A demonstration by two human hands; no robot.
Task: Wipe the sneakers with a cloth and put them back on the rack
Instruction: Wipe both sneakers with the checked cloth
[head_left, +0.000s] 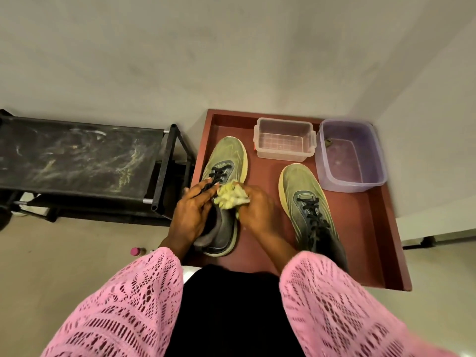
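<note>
Wiping under way on the left sneaker (223, 176), lying in the red tray (381, 228) with toe pointing away and heel toward the body. Left hand (192, 210) curled over the laces and tongue, steadying. Right hand (257, 210) bunching the yellow cloth (231, 198) against the upper. Rack (77, 158) just left (nearer the left hand). Second sneaker (306, 202) parallel, right of both hands.

Plain off-white walls (231, 47) meet in a corner at upper right, above a pale beige floor (64, 253); light is soft and even, with faint grey smudges on the wall.
</note>
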